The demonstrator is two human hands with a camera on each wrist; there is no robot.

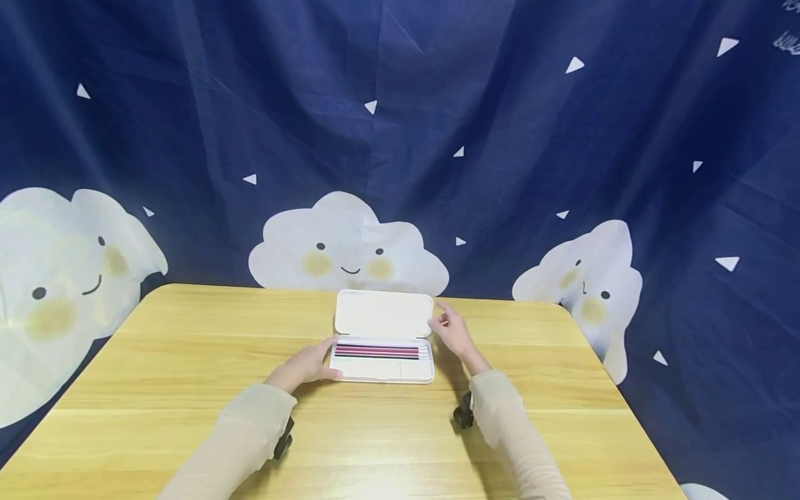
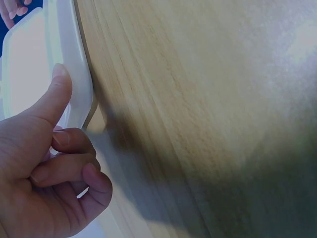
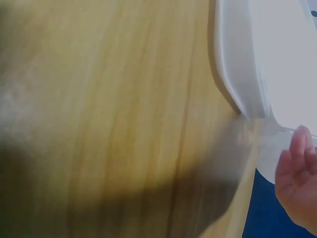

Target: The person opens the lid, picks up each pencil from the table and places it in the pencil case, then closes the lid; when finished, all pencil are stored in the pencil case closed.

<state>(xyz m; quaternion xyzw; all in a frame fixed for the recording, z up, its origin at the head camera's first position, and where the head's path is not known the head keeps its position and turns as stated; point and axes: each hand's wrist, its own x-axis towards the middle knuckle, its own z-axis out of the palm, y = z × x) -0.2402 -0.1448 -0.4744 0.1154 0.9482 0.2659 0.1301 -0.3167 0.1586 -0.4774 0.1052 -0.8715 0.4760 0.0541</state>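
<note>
A white pencil case lies on the table with its lid swung up at the back. Several dark and red pencils lie side by side inside. At its left end my left hand grips the case, thumb at the front corner and a finger at the back. In the left wrist view that thumb presses on the case's rim, the other fingers curled. My right hand is at the lid's right edge, fingers partly bent, fingertips at or touching the edge.
The wooden table extends around the case, its back edge just behind the lid. Beyond hangs a dark blue curtain with smiling clouds and white triangles. Small black devices sit at both wrists.
</note>
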